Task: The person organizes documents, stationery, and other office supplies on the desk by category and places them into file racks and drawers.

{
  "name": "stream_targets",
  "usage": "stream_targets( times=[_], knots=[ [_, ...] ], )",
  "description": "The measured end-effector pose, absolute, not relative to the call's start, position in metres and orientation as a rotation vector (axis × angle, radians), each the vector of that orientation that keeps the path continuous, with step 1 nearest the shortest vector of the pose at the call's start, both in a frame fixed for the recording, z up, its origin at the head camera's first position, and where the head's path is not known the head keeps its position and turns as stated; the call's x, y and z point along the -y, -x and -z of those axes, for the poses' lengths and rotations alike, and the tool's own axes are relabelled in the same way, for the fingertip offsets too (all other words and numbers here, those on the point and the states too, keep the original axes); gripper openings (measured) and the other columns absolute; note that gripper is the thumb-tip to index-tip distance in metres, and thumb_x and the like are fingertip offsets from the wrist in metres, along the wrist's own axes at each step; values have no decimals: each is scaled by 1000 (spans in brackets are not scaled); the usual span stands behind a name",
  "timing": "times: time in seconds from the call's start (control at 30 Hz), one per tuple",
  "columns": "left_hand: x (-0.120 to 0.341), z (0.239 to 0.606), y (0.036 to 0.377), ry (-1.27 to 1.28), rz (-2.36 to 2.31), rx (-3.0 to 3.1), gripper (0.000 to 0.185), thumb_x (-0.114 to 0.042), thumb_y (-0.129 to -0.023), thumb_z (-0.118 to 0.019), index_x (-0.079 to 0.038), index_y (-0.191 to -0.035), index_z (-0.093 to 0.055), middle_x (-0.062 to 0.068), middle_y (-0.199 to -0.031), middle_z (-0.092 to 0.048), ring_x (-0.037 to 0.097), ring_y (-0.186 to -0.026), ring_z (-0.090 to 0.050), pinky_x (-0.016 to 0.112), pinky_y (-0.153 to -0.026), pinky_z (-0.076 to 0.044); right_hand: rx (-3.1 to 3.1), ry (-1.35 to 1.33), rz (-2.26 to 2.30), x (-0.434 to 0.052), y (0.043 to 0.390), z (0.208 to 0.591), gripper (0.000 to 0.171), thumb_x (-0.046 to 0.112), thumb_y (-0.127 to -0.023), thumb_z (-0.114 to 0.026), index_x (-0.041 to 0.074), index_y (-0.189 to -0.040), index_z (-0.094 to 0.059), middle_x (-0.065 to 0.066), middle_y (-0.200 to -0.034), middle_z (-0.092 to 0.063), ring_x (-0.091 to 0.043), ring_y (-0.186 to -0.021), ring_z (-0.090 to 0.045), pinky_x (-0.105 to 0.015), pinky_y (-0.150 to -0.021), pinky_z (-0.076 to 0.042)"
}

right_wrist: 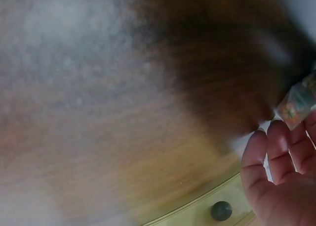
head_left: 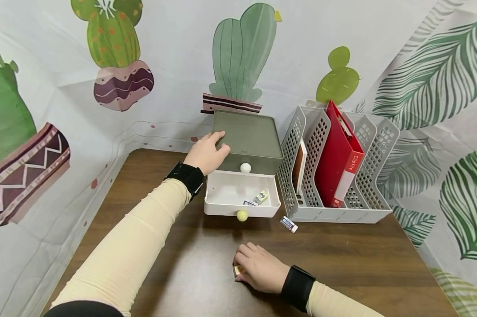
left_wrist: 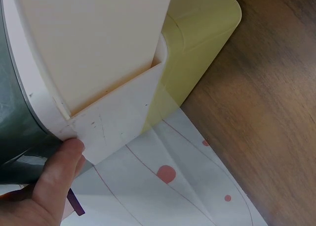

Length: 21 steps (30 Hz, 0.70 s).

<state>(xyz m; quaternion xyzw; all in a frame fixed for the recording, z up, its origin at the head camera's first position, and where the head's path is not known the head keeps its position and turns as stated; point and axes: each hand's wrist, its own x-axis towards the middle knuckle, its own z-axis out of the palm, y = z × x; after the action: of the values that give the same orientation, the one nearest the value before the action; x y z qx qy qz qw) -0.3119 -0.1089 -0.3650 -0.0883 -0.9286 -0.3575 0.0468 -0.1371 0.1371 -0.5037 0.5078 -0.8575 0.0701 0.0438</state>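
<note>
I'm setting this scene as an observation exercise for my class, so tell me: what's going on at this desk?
A person sits at a brown table. The left hand rests on the top of a small green drawer box, whose white drawer is pulled open with a few small items inside. The right hand lies on the table nearer the person, its fingers curled over a small wrapped item. An eraser lies beside a grey file rack.
</note>
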Motion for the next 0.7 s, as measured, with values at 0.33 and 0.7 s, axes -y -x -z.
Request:
stream_targets(
  times=[0.33, 0.7],
  knots=[
    [109, 365, 312, 265, 1089, 2831, 67, -38, -100, -40, -19, -164, -43, 18, -169, -37, 36, -158, -31, 57, -126, -30, 2597, -1490, -243, -130, 136, 502, 24, 17, -98, -73, 9, -100, -51, 4, -89, -49, -13, -82, -51, -27, -76, -48],
    [109, 366, 313, 266, 1091, 2829, 67, -38, -100, -39, -20, -164, -43, 17, -169, -37, 35, -159, -30, 57, -126, -29, 2594, -1369, -390, -135, 141, 495, 17, 5, -102, -65, 1, -115, -55, 1, -94, -53, -15, -85, -52, -27, -78, -51]
  ],
)
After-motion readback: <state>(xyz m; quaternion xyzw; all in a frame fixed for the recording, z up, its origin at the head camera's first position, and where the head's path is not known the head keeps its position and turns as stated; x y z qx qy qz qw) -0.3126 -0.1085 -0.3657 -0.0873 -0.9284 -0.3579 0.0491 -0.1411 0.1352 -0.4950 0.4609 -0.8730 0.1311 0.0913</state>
